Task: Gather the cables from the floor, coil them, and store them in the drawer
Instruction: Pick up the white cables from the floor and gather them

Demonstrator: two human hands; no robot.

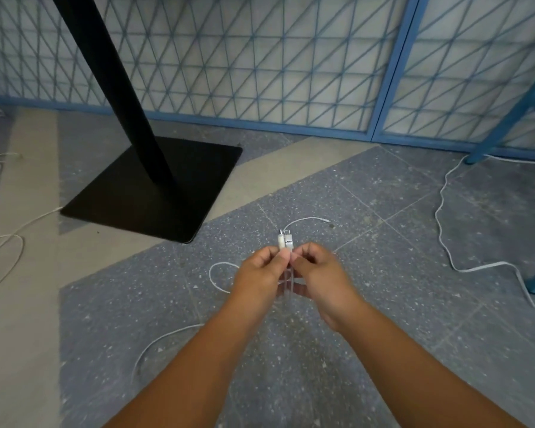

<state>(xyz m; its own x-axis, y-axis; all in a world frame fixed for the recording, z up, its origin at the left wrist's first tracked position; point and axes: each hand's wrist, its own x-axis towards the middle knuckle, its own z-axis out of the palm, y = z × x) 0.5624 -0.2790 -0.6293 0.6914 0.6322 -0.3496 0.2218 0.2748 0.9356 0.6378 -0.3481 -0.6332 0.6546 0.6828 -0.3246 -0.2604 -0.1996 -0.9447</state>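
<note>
Cable ends (284,240), white and side by side, point upward at centre frame, pinched between the curled fingers (271,253) of the left hand (258,273) and right hand (320,274). Loose white cord (155,341) lies on the speckled floor (383,304) at 7 o'clock. Another cable (439,217) snakes at 3 o'clock, and a black stand base (136,193) sits at 10 o'clock.

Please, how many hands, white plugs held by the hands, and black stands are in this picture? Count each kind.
Hands: 2, the left hand and the right hand
White plugs, pinched between the hands: 2
Black stand: 1
Total: 5
</note>
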